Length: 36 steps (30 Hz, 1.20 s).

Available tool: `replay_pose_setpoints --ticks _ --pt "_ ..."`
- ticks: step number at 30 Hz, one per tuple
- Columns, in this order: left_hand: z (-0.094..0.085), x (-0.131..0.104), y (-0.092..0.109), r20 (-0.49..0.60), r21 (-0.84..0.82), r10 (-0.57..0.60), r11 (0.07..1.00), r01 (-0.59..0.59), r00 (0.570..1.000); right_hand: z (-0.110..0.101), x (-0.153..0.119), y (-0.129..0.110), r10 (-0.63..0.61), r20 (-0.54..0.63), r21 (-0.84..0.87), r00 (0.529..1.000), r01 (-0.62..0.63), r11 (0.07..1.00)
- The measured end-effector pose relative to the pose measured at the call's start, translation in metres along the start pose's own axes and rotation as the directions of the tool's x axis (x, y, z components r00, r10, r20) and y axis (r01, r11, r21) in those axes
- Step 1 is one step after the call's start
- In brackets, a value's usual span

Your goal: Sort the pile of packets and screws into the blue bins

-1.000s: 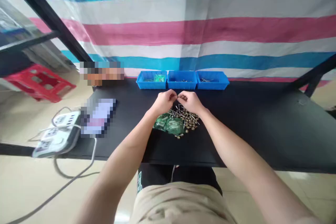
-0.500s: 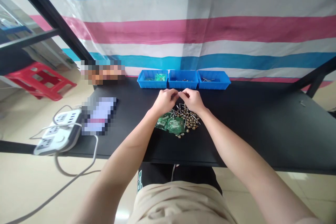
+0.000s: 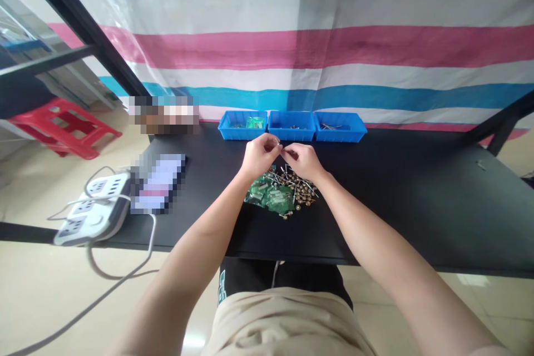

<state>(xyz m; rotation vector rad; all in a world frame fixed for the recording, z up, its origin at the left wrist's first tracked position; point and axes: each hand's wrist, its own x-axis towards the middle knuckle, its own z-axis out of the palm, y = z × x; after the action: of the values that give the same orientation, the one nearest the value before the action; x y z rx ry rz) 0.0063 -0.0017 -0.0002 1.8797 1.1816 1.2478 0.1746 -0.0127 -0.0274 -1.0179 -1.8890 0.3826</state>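
My left hand [image 3: 261, 156] and my right hand [image 3: 303, 160] meet at the fingertips, just in front of the blue bins. Both are closed in a pinch. A tiny shiny piece shows at the left fingertips, too small to name; whatever the right fingers hold is hidden. Below my hands lies a heap of small brass-coloured metal parts [image 3: 306, 192] mixed with thin silvery pins. Against its left side rest green plastic packets [image 3: 279, 198] with pale pieces inside.
Three blue bins stand in a row at the back: the left bin [image 3: 243, 133] holds green packets, the middle bin [image 3: 291, 134] small parts, the right bin [image 3: 342, 135] thin pins. A blurred phone [image 3: 161, 183] and a power strip [image 3: 95, 208] with cables lie left. A red stool [image 3: 69, 128] stands beyond.
My left hand has shifted slightly up and left, and its thumb and fingers have turned, showing a shiny bit at the tips. The right hand has barely moved.
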Motion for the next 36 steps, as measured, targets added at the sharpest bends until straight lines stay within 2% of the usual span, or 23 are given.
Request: replay_pose_setpoints --ticks 6,13,16,20,25,30,36 --pt "0.001 0.001 -0.003 0.031 -0.064 -0.016 0.998 0.018 0.999 -0.001 0.0 -0.001 -0.021 0.0 0.006 1.0 0.021 1.0" --pt "-0.001 0.0 0.001 0.011 0.029 -0.028 0.999 0.028 1.0 -0.001 -0.001 0.003 -0.022 0.023 -0.031 0.999 0.023 0.999" --pt "-0.003 0.0 0.005 -0.034 0.088 -0.041 0.995 0.044 0.999 -0.002 -0.001 0.003 0.002 0.024 -0.021 1.0 -0.002 1.0" --pt "-0.006 0.001 0.01 -0.151 0.144 -0.067 0.986 0.089 0.986 -0.004 0.001 0.0 0.07 0.006 0.002 0.998 -0.07 0.998" --pt "-0.008 0.002 0.013 -0.2 0.242 -0.093 0.96 0.141 0.975 -0.005 0.003 0.002 0.181 -0.087 0.027 0.98 -0.18 0.983" --pt "-0.007 0.001 0.012 -0.168 0.244 -0.1 0.96 0.14 0.981 -0.007 0.006 0.01 0.288 -0.278 0.045 0.916 -0.287 0.957" --pt "-0.005 0.003 0.006 -0.102 0.223 -0.081 0.97 0.102 0.991 -0.012 0.012 0.024 0.392 -0.469 0.037 0.791 -0.426 0.904"
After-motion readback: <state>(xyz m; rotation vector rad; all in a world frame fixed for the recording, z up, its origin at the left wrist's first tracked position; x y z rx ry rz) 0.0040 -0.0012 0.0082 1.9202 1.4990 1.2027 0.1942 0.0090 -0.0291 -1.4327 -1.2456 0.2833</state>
